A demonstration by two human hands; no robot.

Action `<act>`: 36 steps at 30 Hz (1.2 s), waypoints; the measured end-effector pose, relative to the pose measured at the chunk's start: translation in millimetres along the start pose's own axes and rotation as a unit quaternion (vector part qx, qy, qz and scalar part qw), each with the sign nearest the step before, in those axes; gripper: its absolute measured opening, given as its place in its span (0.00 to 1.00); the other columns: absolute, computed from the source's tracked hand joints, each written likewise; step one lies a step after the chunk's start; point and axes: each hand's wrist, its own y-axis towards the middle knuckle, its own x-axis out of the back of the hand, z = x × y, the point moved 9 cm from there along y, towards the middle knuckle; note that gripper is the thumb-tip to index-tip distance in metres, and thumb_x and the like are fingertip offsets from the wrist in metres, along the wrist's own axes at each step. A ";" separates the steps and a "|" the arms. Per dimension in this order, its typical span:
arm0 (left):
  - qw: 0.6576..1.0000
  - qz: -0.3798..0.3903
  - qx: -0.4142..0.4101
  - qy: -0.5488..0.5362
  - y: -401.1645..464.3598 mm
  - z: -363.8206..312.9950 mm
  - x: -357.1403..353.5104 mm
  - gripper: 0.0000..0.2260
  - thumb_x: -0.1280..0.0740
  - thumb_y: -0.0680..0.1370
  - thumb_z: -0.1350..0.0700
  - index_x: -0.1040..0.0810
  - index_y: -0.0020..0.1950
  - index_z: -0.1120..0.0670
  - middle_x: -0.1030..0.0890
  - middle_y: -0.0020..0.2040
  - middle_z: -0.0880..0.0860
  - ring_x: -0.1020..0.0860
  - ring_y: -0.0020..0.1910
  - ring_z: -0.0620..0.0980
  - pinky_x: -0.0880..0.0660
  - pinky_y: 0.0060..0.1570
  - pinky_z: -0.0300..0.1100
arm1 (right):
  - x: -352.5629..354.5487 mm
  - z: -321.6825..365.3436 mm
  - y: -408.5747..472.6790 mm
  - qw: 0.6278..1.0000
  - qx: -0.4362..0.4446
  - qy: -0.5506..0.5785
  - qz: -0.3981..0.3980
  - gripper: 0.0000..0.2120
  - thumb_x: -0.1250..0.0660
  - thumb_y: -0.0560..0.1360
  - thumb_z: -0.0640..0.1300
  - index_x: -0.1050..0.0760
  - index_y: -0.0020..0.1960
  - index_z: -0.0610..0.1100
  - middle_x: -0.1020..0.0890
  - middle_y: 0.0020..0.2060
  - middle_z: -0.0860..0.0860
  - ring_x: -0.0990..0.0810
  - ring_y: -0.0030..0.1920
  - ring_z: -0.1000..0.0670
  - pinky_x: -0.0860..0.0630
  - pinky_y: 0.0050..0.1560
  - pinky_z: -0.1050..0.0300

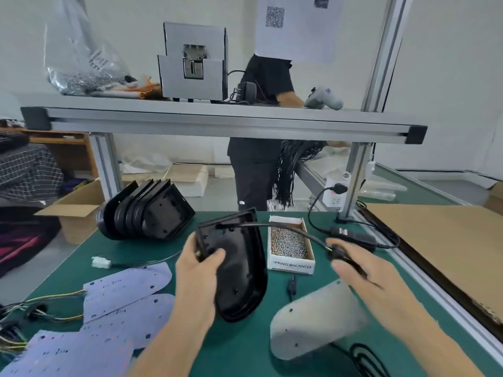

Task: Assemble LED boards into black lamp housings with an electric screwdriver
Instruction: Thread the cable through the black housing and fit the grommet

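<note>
— Black housing (239, 268), where is it?
— Tilted above the green table (245, 346), left hand (198, 270) gripping its left edge, thumb inside.
— Its cable (285, 228)?
— Runs right to the right hand (362, 270), whose fingers pinch the plug end.

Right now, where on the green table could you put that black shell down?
Bare mat lies between the housing stack and the LED boards, crossed by a thin wire. More lies between the boards and the grey plate. The screw box side is crowded.
</note>
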 end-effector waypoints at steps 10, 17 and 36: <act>0.992 0.119 -0.044 -0.028 -21.6 -9.9 -54.9 0.27 0.41 0.69 0.78 0.19 0.49 0.48 0.15 0.43 0.53 0.17 0.41 0.47 0.22 0.37 0.36 | -61.0 85.1 47.3 0.995 0.053 -0.069 -0.053 0.15 0.31 0.75 0.48 0.27 0.60 0.48 0.17 0.51 0.54 0.20 0.52 0.50 0.29 0.51 0.56; 0.989 0.136 -0.046 -0.024 -18.0 -14.1 -49.9 0.27 0.40 0.69 0.78 0.19 0.47 0.47 0.17 0.41 0.54 0.20 0.40 0.49 0.21 0.38 0.38 | -56.0 81.5 56.0 0.993 0.013 0.013 -0.117 0.05 0.28 0.73 0.44 0.17 0.49 0.47 0.16 0.43 0.52 0.20 0.46 0.49 0.25 0.50 0.50; 0.967 0.177 -0.159 0.087 -28.0 -37.1 -64.5 0.33 0.39 0.70 0.77 0.24 0.61 0.42 0.17 0.50 0.46 0.20 0.53 0.47 0.22 0.52 0.40 | -60.0 63.3 63.2 0.942 -0.186 0.228 -0.161 0.13 0.27 0.68 0.39 0.27 0.29 0.45 0.25 0.24 0.54 0.29 0.27 0.53 0.31 0.30 0.59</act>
